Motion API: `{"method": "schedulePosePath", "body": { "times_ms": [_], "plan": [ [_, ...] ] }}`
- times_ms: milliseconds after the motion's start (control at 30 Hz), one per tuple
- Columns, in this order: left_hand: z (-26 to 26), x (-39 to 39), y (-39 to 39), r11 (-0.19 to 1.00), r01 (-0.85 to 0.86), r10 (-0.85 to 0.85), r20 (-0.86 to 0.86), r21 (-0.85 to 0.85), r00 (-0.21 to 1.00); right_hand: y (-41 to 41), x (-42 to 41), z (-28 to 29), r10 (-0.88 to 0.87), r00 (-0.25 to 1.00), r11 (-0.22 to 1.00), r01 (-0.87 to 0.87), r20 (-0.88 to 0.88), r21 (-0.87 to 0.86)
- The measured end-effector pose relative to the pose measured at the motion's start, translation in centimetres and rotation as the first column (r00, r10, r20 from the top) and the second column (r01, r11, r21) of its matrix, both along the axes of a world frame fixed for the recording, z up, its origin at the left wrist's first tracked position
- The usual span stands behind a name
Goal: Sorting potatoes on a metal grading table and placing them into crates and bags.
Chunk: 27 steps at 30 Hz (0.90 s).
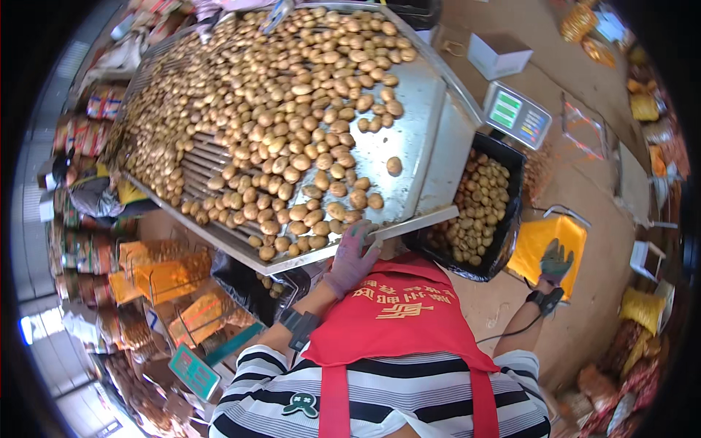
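Observation:
A sloping metal sorting table, slatted on its left part, carries a great spread of potatoes. My left hand, in a light purple glove, rests at the table's near edge, with its fingers on the rim and no potato seen in it. My right hand, in a grey-green glove, is off to the right over an orange mesh bag, fingers spread and holding nothing. Between my hands, under the table's right corner, a black-lined container holds more potatoes.
A digital scale stands beyond the black-lined container, near a white box. Orange bags on wire frames, another black liner and a green scale display are at left. A person is at far left; gloved hands work at the table's far side.

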<state>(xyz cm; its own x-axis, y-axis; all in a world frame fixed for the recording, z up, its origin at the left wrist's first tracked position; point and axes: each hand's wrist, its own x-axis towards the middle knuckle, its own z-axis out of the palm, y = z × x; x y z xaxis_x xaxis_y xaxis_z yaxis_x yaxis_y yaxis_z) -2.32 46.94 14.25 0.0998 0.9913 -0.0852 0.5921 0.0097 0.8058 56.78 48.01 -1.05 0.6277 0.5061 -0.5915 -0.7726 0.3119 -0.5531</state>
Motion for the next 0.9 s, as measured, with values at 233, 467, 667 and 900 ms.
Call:
{"method": "schedulePosePath", "body": {
  "times_ms": [233,467,667,900],
  "plan": [
    [-3.2,-7.0,-0.6,0.97,-0.231,0.216,-0.156,-0.079,0.964,8.7,-29.9,4.2,0.694,0.115,0.635,-0.563,0.711,-0.529],
    [-5.9,-16.6,0.8,0.884,-0.468,0.425,-0.436,0.008,0.794,7.8,-43.4,5.8,0.279,-0.849,0.584,-0.222,0.449,-0.781],
    [-8.3,-26.3,7.3,0.821,-0.516,0.568,-0.447,0.245,0.691,7.8,-43.6,4.8,0.427,-0.829,0.464,-0.141,0.36,-0.875],
    [-7.8,-27.1,19.9,0.864,-0.503,0.349,-0.669,-0.043,0.657,7.8,-44.5,4.7,0.471,-0.821,0.565,-0.001,0.323,-0.825]
  ]
}}
